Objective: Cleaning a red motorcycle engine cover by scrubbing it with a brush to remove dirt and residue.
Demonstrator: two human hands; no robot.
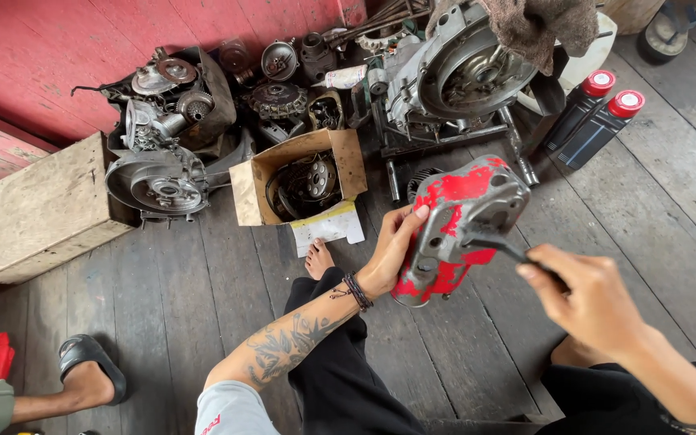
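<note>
L hand [392, 251] fingers grip 1 red engine cover [457, 227]; R hand [586, 300] closed on dark tool [499, 248] (tip on cover). Beyond fingers: 2 red-capped black bottles [594, 119], 1 open cardboard box [300, 181]

An open brown cardboard box [298, 179] sits on the plank floor [163, 298] near the red wall, a white paper sheet [328, 226] lying just in front of it. Toward the floor's upper right edge, two dark bottles with red caps [594, 119] lie side by side, touching. A pale wooden crate [42, 211] rests at the left edge.
</note>
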